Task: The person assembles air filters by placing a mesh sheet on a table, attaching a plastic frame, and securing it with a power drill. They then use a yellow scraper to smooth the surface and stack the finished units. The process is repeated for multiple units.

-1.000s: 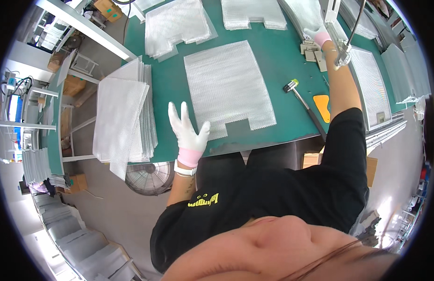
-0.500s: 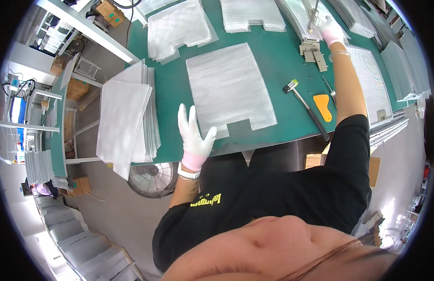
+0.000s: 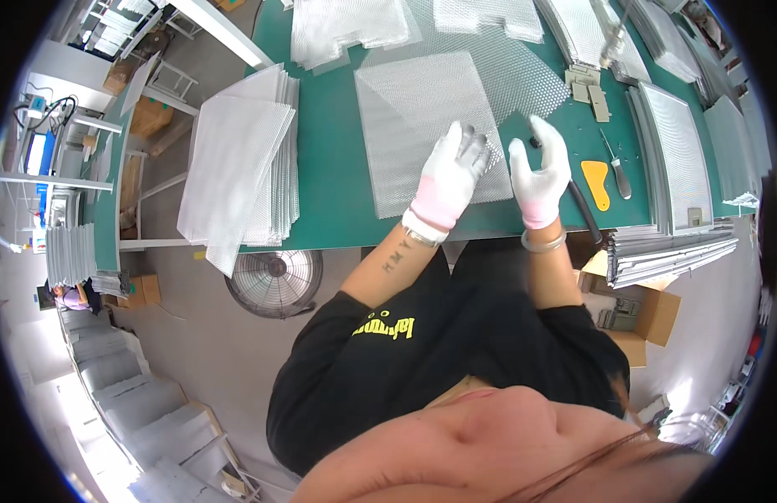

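Observation:
A grey mesh sheet (image 3: 522, 71) lies tilted across the table's middle and far part, overlapping a flat white-grey mesh panel (image 3: 422, 109). My left hand (image 3: 447, 180), in a white glove with a pink cuff, grips the near corner of the mesh sheet; its fingers look darkened behind the mesh. Just right of that corner, my right hand (image 3: 543, 172), gloved the same way, is open with thumb and fingers apart. Beneath and beside it lies a hammer with a black handle (image 3: 584, 214); its head is mostly hidden.
Stacks of mesh panels (image 3: 237, 159) stand at the left, with more along the far edge. At the right are a yellow scraper (image 3: 596, 184), a screwdriver (image 3: 621, 178), small grey plates (image 3: 588, 90) and framed panels (image 3: 678, 159). A floor fan (image 3: 275, 281) stands below the table.
My right hand has come back from the far right to near the middle. My left hand has moved right and up, onto a mesh sheet that now overlaps the panel.

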`<state>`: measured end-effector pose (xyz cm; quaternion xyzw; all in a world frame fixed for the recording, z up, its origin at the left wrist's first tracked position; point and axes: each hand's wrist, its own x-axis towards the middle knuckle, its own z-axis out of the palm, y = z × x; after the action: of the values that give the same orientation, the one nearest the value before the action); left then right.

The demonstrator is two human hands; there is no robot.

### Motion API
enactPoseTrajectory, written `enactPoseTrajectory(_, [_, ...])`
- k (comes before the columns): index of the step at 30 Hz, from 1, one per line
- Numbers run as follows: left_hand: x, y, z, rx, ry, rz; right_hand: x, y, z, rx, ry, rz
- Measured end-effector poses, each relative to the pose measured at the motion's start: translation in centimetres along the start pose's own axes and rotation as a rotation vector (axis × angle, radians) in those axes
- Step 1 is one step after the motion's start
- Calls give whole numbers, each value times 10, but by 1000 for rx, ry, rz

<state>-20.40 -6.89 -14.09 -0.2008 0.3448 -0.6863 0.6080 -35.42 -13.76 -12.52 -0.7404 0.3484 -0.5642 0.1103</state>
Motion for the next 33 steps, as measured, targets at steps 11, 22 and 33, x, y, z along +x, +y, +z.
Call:
enactPoseTrajectory(11, [-64,59,45,3233,141,1265,82,96,-13,-219,-381,-13])
enactPoseTrajectory(22, [-87,104,32,3440,199,1085,150,163,5,391,-1094,571])
enactPoseTrajectory(33, [-95,85,37,3249,75,1330,98,97,-34,788,-404,457])
